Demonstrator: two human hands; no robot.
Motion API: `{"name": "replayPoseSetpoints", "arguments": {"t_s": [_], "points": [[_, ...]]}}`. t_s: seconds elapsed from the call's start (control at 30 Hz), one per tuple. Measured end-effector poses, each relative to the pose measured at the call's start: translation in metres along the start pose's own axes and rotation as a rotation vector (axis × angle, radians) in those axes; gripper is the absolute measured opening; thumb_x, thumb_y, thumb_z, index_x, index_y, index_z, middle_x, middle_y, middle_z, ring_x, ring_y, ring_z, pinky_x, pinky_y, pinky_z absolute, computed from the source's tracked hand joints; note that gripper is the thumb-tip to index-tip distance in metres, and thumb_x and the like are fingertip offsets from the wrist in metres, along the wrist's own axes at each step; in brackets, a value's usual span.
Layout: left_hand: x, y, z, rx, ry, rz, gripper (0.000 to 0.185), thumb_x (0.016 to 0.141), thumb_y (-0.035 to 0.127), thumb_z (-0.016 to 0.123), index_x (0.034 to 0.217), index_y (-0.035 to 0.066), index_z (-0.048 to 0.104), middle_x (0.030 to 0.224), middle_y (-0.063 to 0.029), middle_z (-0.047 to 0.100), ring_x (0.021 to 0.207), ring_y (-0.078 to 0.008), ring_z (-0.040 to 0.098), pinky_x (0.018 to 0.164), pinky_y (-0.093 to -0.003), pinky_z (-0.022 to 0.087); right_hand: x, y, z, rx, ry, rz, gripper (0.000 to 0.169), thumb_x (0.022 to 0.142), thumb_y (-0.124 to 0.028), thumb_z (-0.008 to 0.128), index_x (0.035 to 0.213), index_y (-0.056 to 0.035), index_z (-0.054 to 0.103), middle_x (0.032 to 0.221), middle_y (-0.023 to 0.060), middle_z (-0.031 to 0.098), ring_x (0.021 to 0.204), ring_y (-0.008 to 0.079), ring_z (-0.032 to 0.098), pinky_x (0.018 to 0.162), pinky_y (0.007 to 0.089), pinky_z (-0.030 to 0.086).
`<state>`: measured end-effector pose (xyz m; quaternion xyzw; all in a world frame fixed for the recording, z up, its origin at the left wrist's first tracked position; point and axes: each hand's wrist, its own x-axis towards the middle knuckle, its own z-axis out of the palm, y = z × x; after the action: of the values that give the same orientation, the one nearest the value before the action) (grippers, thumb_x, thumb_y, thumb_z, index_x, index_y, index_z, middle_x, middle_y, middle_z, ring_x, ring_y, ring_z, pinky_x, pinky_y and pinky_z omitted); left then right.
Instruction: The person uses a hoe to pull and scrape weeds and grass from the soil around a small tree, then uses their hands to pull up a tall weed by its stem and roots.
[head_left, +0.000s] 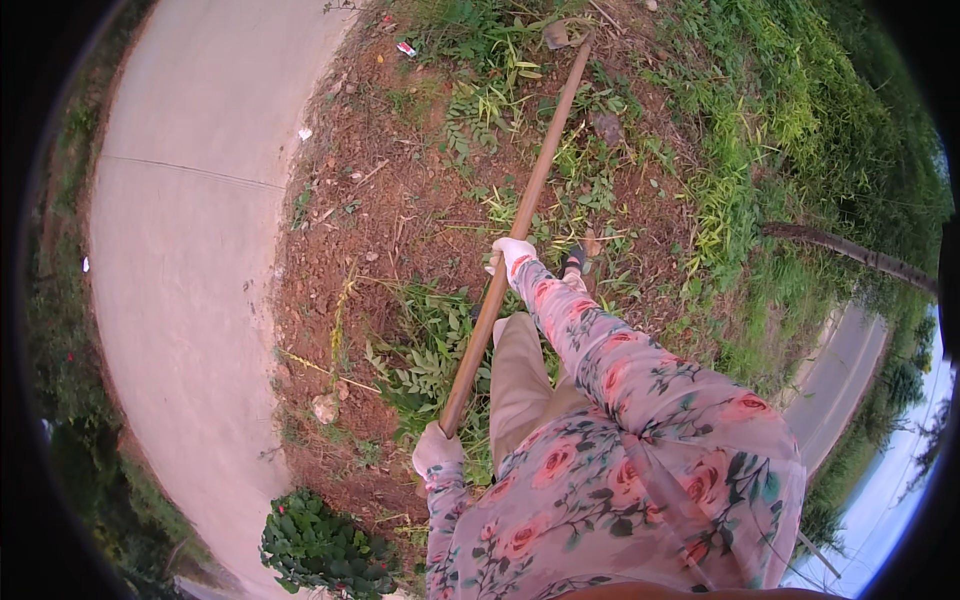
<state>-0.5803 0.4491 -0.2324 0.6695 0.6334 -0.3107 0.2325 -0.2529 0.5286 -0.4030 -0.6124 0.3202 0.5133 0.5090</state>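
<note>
A hoe with a long wooden handle (544, 161) slants across the middle of the view. Its metal head (556, 35) lies at the far end, among cut weeds and soil. My right hand (513, 256), in a pale glove, grips the handle about midway. Near the handle's close end, my left hand (438, 448) is wrapped around the wood, also gloved. Uprooted leafy weeds (431, 360) lie on the reddish soil (352, 255) beside the handle and around my feet. One dark shoe (574, 259) shows just past my right wrist; my other foot is mostly hidden.
A concrete path (195, 247) runs along the left. Dense green growth (810, 127) covers the right, with a thin trunk (855, 251) leaning there and a paved road (840, 375) beyond. A dark leafy shrub (322, 544) stands at lower left, near a pale stone (325, 408).
</note>
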Motion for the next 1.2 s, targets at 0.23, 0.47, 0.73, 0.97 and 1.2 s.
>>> {"name": "replayPoseSetpoints", "arguments": {"t_s": [0.23,0.47,0.73,0.97,1.2], "points": [[0.005,-0.054,0.008,0.076,-0.106,0.067,0.026,0.075,0.03,0.062,0.092,0.01,0.064,0.084,-0.0152,0.067,0.08,-0.0328,0.066,0.072,-0.044,0.051,0.01,0.068,-0.048,0.051,0.159,0.09,0.013,0.076,-0.005,0.058,0.086,-0.0019,0.05,0.074,0.0129,0.052,0.061,0.0279,0.057,0.06,0.0469,0.057],[-0.016,-0.083,0.042,0.042,-0.288,0.086,0.031,0.073,0.036,0.061,0.091,0.01,0.064,0.086,-0.0155,0.067,0.083,-0.034,0.065,0.072,-0.0443,0.051,-0.029,0.085,-0.085,-0.226,0.329,0.07,0.016,0.072,-0.002,0.06,0.085,0.0051,0.055,0.071,0.0161,0.06,0.058,0.0271,0.063,0.053,0.038,0.053],[-0.05,-0.094,0.059,-0.067,-0.369,-0.033,0.032,0.073,0.033,0.06,0.095,0.012,0.064,0.086,-0.0149,0.067,0.085,-0.0328,0.065,0.075,-0.0426,0.05,-0.024,0.116,-0.063,-0.021,0.155,0.097,0.01,0.075,-0.001,0.058,0.08,-0.0011,0.049,0.062,0.0117,0.052,0.05,0.0262,0.055,0.043,0.0441,0.046],[0.003,-0.021,0.015,-0.137,-0.19,-0.076,0.031,0.076,0.031,0.059,0.098,0.011,0.064,0.087,-0.0162,0.067,0.085,-0.035,0.065,0.076,-0.0436,0.05,0.013,0.029,0.011,-0.168,0.069,-0.035,0.013,0.075,-0.005,0.061,0.081,0.0002,0.051,0.066,0.0131,0.056,0.054,0.0263,0.059,0.055,0.0427,0.057],[-0.03,-0.042,0.043,-0.156,-0.299,-0.149,0.035,0.074,0.033,0.061,0.1,0.009,0.064,0.091,-0.0176,0.067,0.088,-0.0349,0.064,0.078,-0.0428,0.05,0.014,0.085,0.017,-0.532,0.164,0.056,0.015,0.078,-0.002,0.059,0.091,0.0025,0.053,0.068,0.0126,0.058,0.056,0.0242,0.062,0.05,0.0372,0.056]]}}
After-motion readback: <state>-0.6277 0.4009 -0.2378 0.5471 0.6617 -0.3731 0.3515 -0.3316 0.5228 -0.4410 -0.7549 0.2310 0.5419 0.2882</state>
